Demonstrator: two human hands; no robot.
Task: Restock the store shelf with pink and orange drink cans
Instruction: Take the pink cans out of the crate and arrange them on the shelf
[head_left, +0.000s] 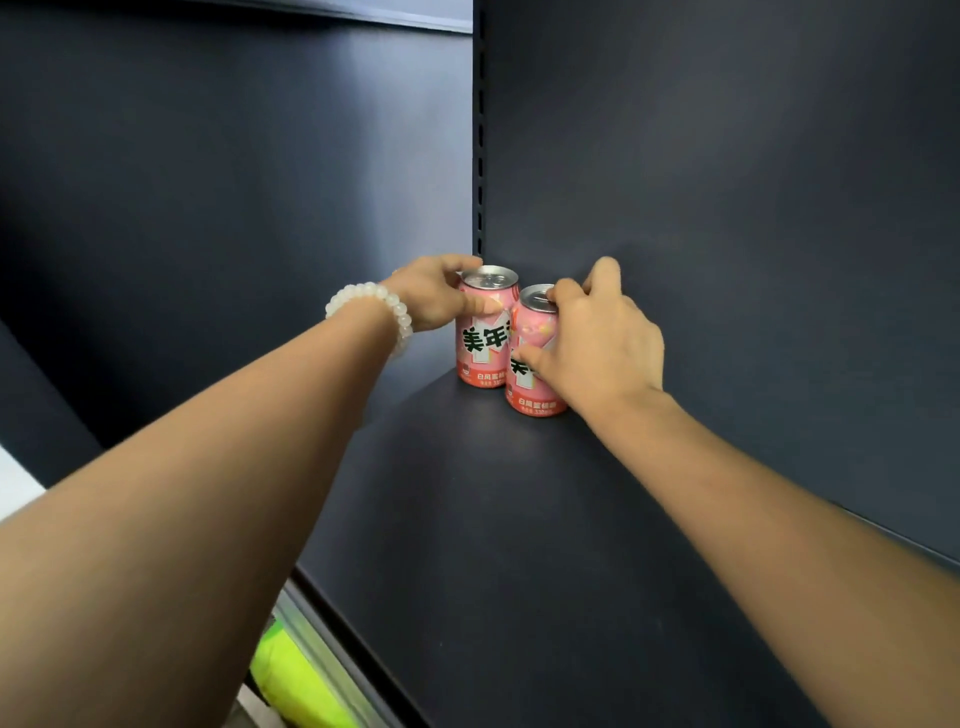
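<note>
cans (485, 338): pink w/ black+white lettering, silver tops | shelf (519, 519): dark navy | bracelet (374, 299): white beads

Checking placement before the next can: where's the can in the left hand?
Head view: left-hand can stands upright in the shelf's back corner, against the right-hand can.
</note>
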